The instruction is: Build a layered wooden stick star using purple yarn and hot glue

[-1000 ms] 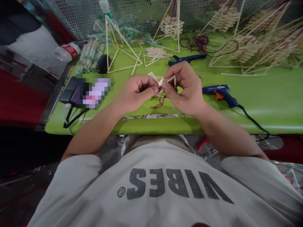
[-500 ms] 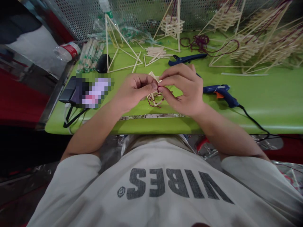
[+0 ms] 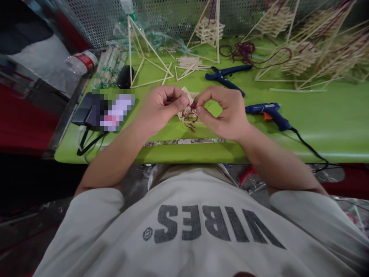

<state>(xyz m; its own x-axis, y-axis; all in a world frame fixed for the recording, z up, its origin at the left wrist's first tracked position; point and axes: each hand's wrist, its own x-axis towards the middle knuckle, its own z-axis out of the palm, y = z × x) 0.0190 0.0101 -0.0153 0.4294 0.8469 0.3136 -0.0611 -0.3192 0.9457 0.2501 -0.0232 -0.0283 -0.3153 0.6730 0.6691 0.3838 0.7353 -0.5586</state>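
Between my two hands runs a dark red string (image 3: 192, 117), with loops and loose ends hanging toward me. My left hand (image 3: 164, 107) pinches it between thumb and forefinger. From the other side my right hand (image 3: 223, 111) also closes thumb and forefinger on the string, the fingertips of both hands close together. Beneath them on the table lies a small piece built of pale wooden sticks (image 3: 187, 92), largely covered by my fingers. Where the string meets the wood I cannot make out.
A blue glue gun (image 3: 269, 111) lies to the right, its cord trailing off the edge. Blue cutters (image 3: 226, 75), loose sticks (image 3: 190, 63) and a stick pyramid frame (image 3: 144, 59) are farther back. More string (image 3: 243, 52) lies near finished stick structures (image 3: 302, 61). A phone (image 3: 118, 113) sits left.
My right hand has tilted and shifted slightly toward me, and the fingertips have drawn a little apart. The string's loops hang differently, and more of the cutters shows.
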